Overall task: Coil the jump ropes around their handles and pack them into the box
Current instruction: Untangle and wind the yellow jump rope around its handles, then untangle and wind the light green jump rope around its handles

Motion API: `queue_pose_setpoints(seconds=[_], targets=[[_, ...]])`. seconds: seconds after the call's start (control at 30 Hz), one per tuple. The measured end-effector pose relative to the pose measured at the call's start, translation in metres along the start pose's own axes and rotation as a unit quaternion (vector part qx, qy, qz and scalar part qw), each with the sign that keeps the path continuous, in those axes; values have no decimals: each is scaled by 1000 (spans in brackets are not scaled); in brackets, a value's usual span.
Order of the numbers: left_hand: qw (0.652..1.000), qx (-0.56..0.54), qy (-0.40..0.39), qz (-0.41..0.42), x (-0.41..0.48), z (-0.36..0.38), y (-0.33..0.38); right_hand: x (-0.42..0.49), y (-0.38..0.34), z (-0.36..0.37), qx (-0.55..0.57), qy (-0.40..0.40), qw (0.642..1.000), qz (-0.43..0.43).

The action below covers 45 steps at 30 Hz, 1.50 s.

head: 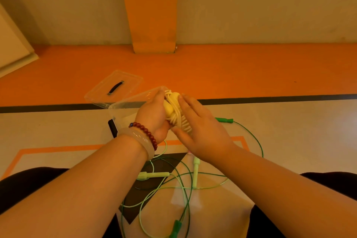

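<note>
The cream jump rope bundle (178, 117), its cord wound in many turns round its two pale yellow handles, sits between my two hands, raised above the floor (58, 127). My left hand (154, 116) has it from the left side, fingers curled round the handles and the coils, wrist bent inward, with a red bead bracelet (147, 133) and a pale bangle (138, 138) on that wrist. My right hand (201, 131) lies against the bundle's right side with its fingers straight and spread, pointing away from me, the thumb under the near end of the coils; it presses on the cord rather than gripping it. Both forearms reach forward and meet at the bundle. Just to the left of it, partly behind my left hand, stands the clear box (123, 107), open; I cannot tell whether the bundle hangs over its opening or only beside its right end. The clear lid (100, 94) with a black strap handle lies flat on the floor just beyond the box. Nearer to me, below my hands, two more ropes lie loose and tangled on the floor: a dark green jump rope (225, 120) with one handle by my right hand and the other near my knees, and a light green jump rope (152, 175) whose pale handles lie close together.
</note>
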State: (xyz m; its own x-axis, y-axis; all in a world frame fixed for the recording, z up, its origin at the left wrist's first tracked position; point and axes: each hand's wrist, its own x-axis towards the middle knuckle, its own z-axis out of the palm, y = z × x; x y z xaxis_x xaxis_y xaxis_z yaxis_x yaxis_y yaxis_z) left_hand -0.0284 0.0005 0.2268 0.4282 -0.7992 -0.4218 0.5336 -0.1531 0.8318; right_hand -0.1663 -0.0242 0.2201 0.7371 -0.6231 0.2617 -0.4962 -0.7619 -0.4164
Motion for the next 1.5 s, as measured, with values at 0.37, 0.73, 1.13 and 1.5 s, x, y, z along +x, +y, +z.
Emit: queue_pose_setpoints(seconds=[0.37, 0.73, 1.13, 1.5], targets=[[818, 538, 39, 199, 16, -25, -35, -8, 30, 42, -34, -62, 994, 88], [592, 790, -11, 161, 44, -51, -79, -16, 94, 102, -82, -223, 938, 252], [527, 842, -51, 107, 106, -87, -146, -45, 163, 178, -96, -287, 875, 378], [552, 829, -63, 57, 132, -103, -175, -20, 208, 214, -98, -210, 864, 447]])
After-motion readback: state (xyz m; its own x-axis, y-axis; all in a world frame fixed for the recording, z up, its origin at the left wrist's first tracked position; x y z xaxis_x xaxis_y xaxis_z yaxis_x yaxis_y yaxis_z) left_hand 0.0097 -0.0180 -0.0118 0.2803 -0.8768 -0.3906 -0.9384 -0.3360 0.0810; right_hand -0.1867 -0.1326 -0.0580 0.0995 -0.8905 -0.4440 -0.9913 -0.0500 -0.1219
